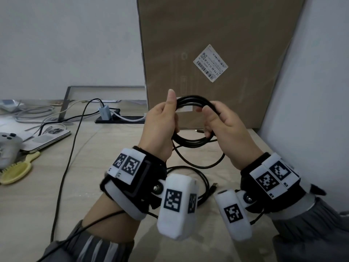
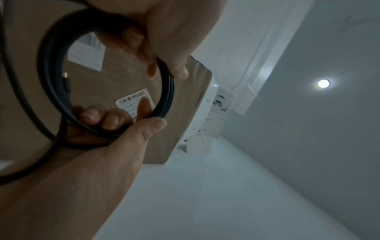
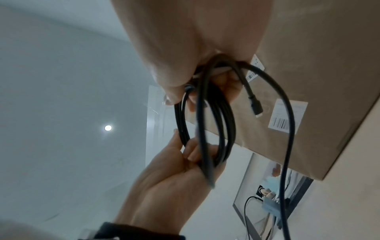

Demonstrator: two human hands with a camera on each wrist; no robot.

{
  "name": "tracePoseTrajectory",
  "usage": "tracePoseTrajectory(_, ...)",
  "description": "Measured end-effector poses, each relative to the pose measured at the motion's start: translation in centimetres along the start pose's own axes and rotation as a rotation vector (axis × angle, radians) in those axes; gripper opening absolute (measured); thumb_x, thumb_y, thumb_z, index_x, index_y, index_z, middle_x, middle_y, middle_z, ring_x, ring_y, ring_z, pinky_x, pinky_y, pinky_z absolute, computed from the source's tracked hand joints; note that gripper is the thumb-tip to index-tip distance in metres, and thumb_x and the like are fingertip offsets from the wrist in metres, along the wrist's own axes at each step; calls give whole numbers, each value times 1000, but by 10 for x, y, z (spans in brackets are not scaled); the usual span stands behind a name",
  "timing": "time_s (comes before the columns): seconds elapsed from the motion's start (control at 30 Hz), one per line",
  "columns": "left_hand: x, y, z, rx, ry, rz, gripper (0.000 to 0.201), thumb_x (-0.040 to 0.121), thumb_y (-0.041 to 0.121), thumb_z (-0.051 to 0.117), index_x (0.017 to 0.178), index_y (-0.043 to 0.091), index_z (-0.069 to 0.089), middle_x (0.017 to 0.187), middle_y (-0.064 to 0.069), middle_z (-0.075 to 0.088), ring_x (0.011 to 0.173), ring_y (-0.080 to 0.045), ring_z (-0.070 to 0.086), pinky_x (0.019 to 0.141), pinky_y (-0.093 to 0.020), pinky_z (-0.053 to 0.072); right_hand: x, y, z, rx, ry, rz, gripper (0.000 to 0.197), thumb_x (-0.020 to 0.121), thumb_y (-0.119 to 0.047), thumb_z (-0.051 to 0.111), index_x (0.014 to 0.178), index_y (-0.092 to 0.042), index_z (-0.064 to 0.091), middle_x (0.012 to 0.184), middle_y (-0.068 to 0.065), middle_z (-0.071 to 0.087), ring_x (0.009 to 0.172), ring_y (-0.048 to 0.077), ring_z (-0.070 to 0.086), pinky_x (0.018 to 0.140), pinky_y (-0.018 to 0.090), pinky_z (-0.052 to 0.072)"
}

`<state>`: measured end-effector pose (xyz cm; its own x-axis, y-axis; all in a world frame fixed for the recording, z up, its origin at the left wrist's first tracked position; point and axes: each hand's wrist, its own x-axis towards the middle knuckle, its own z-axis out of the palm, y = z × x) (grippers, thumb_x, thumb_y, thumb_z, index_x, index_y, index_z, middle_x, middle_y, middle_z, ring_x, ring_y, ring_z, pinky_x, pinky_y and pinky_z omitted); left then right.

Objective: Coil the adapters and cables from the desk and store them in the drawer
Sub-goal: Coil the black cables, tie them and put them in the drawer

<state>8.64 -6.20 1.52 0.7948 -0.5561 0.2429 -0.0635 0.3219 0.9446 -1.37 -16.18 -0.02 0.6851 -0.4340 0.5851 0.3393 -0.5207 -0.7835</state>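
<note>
Left hand (image 1: 160,123): fingers curling round the left side of the coiled thin black cable (image 1: 192,142), thumb pointing upward. Right hand (image 1: 222,127): gripping the coil's right side. Coil hanging in the air between both hands; loose end trailing below them onto the pale wood-grain tabletop (image 1: 37,195). Beyond the hands: tall brown cardboard box (image 1: 217,35) standing upright.

cable coil (image 1: 190,121) between hands, box (image 1: 217,53) behind, phone (image 1: 47,138) left
</note>
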Motion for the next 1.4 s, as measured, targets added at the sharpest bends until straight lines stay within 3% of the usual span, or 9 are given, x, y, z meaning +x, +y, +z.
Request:
tracePoseTrajectory(0.13,0,0,0,164,-169,-18,53,98,50,38,84,9,70,48,6,36,48,-12,37,60,-26,37,2,0,-7,-66,22,-33,16,100,-26,43,89,-28,55,54,-13,43,52,6,40,54,23,38)
tracePoseTrajectory(0.23,0,5,-7,525,-170,195,53,97,53,40,84,13,72,63,-8,58,60,-10,52,66,-24,42,2,2,-9,-149,-79,-42,18,100,-22,45,89,-32,54,59,-23,53,56,-1,49,58,16,36)
tracePoseTrajectory(0.43,-1,2,-10,1051,-347,296,68,88,67,33,94,10,69,85,-8,69,79,-20,63,78,-45,51,-5,8,3,-207,-220,5,14,98,-20,48,99,-30,57,94,-15,65,90,-7,59,76,10,42)
tracePoseTrajectory(0.5,0,0,-10,937,-323,245,63,89,62,44,93,5,70,78,-12,67,67,-22,57,66,-40,48,-6,9,4,-175,-193,38,8,96,-21,53,98,-27,57,94,-14,64,91,-3,59,78,16,45)
tracePoseTrajectory(0.6,-3,3,-9,641,-193,187,42,92,47,55,82,10,73,47,12,51,42,-1,40,48,-18,33,-4,11,1,-194,-146,60,22,92,-28,59,113,-22,54,108,-9,63,103,2,58,85,22,46)
tracePoseTrajectory(0.8,6,11,-23,405,54,184,45,92,49,53,69,14,69,39,14,43,53,-9,41,66,-31,36,0,12,-11,-289,-139,247,40,88,-38,61,125,-29,48,129,-10,51,118,2,49,102,30,41)
tracePoseTrajectory(0.97,8,13,-24,377,80,179,46,92,50,52,69,13,68,39,14,37,54,-12,39,64,-31,36,0,7,-19,-332,-120,324,23,96,-38,49,99,-19,62,92,-5,65,78,8,62,66,23,42)
tracePoseTrajectory(1.1,6,12,-22,358,-18,132,47,93,50,51,73,10,67,60,-6,37,57,-17,37,58,-29,35,5,8,-24,-283,11,241,22,96,-25,52,87,-20,71,63,-9,59,54,-3,49,62,21,36)
tracePoseTrajectory(1.4,11,4,-22,244,22,60,47,96,48,48,67,12,59,46,7,32,43,-10,30,46,-24,30,10,-2,-32,25,320,236,22,96,-17,52,82,-22,68,61,-6,49,54,2,42,56,14,38)
